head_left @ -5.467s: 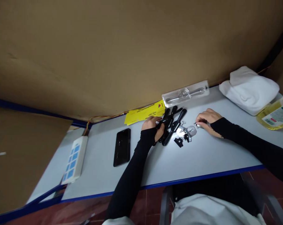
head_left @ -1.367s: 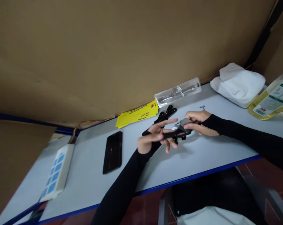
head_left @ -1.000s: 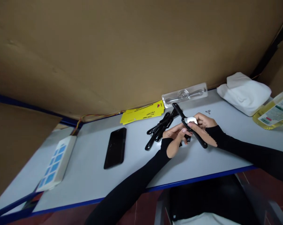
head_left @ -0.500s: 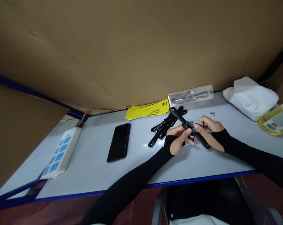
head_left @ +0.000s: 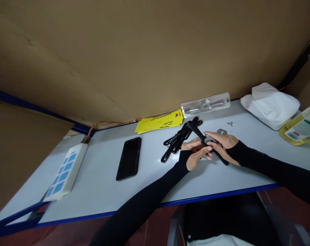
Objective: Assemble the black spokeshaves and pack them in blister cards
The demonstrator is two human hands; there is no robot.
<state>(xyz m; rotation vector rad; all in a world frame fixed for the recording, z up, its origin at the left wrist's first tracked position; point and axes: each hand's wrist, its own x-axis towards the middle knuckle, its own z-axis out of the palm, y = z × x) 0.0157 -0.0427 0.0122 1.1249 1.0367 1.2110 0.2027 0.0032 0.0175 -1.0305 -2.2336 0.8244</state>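
Both hands are closed on a black two-handled spokeshave (head_left: 194, 130), held slanting above the table. My left hand (head_left: 194, 153) grips its middle from the left, thumb on top. My right hand (head_left: 223, 143) holds it from the right, with fingers over a grey metal plate (head_left: 209, 139) at its centre. Fingers hide much of that middle part. Just beyond my right hand a flat grey blade (head_left: 222, 131) with a notched edge shows. Small metal screws (head_left: 230, 123) lie farther back. Several more black spokeshaves (head_left: 179, 139) are heaped left of my left hand.
Yellow printed cards (head_left: 158, 123) and a clear plastic blister pack (head_left: 205, 105) lie along the back wall. A black phone (head_left: 128, 159) and a white power strip (head_left: 66, 171) are to the left. A white cloth bundle (head_left: 269, 106) and a yellow liquid bottle (head_left: 298, 128) stand right.
My right hand has moved its fingers flatter over the spokeshave's centre. The grey plate now sits lower against the body, and a grey blade has come into sight behind the hand. The view shifted slightly.
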